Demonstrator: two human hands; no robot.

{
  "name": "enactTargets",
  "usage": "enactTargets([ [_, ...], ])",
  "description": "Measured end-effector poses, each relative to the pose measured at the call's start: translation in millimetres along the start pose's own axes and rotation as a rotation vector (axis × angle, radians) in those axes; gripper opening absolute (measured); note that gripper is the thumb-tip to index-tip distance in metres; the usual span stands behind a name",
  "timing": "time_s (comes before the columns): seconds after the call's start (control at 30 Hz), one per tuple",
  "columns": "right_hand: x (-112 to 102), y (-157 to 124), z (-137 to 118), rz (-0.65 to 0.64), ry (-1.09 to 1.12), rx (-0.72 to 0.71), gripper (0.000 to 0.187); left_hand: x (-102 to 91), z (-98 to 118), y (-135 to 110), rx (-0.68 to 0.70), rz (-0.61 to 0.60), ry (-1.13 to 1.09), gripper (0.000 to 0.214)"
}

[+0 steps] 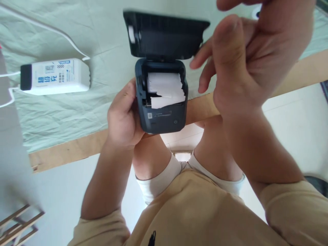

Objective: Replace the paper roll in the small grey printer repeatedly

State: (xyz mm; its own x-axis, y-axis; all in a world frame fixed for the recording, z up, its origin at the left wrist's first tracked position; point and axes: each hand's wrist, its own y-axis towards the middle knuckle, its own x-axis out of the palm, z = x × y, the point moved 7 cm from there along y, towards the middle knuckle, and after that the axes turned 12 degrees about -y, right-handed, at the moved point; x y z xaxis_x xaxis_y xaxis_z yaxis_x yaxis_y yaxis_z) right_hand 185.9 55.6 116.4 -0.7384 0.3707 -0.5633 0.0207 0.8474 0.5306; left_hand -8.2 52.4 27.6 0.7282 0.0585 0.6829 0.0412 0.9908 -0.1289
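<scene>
A dark label printer (164,119) is held over the table's front edge, its lid (169,36) swung up and back. My left hand (125,116) is wrapped round its left side, thumb along the casing. Inside the compartment sits a white paper roll (164,82), and a torn strip of paper (167,99) lies across the front of the opening. My right hand (238,58) is raised at the printer's right, fingers apart and holding nothing that I can see. Its fingertips are close to the lid's right edge; whether they touch it I cannot tell.
On the pale green tablecloth (102,20) at left lies a white power strip (58,76) with a black end and white cables (51,29). The wooden table edge (74,147) runs below the printer. A wooden rack (20,225) stands at the lower left.
</scene>
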Motion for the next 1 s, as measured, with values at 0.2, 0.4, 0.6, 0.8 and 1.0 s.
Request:
enactTargets([
  [0.2, 20.4, 8.0, -10.7, -0.215, -0.134, -0.146, 0.007, 10.8, 4.0, -8.4, 0.062, -0.166, 0.073, 0.037],
  [0.4, 34.3, 5.2, -15.2, -0.561, -0.199, -0.231, 0.009, 10.3, 4.0, -10.6, 0.049, -0.141, 0.106, 0.030],
  [0.6, 49.8, 8.7, -11.2, -0.609, -0.443, -0.351, 0.023, 9.7, 6.1, -10.8, 0.070, -0.095, 0.191, 0.029],
  [0.8, 40.9, 11.7, -10.0, -0.623, -0.077, -0.227, 0.034, 11.4, 6.2, -10.5, 0.044, -0.120, 0.166, 0.025],
  [1.0, 11.0, 1.1, 53.4, -0.184, 0.522, 0.159, 0.031, 6.9, 4.8, -10.4, 0.023, -0.094, 0.180, 0.031],
])
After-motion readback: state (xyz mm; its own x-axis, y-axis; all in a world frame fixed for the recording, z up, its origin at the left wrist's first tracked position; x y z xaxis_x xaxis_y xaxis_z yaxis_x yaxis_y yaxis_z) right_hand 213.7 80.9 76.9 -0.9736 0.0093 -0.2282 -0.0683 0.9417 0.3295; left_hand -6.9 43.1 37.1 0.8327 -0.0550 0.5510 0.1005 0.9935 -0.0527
